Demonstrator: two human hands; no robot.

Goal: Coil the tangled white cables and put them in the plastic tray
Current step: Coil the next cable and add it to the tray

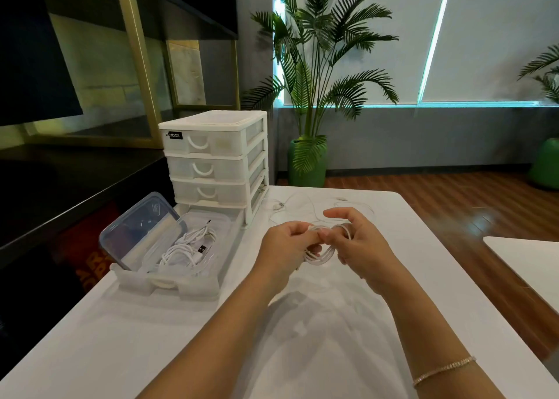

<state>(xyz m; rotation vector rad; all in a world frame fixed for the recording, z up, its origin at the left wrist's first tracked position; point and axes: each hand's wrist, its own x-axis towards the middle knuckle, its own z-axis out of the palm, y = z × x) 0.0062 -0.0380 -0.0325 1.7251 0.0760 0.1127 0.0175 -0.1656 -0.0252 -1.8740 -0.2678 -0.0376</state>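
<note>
Both hands meet above the table (302, 338), w/ a white cable coil (320, 255) between them. Left hand (284, 244) has fingers curled, thumb and fingertips pinching the upper left part of the coil. Right hand (360, 247) has fingers curled too, passing through the loops; its index finger is raised and bent above the coil, thumb side turned toward the left hand. The coil hangs just under the fingertips of both hands, not touching the table as far as I can tell.

Beyond the fingers, on the table, lies loose cable (305, 205), still uncoiled, w/ a USB plug at its left end near the drawer unit. It seems to lead to the coil, but the exact joining is hidden by the right hand.

Left of the left hand's fingers stands the tray (193, 286), a clear plastic one. Inside it are coiled white cables (187, 247), a USB plug visible on top. A clear lid (142, 229) leans tilted in the tray's left side.

Behind the tray, touching its far end, is a white drawer unit (214, 159), 3 drawers, all closed; contents cannot be seen.
</note>
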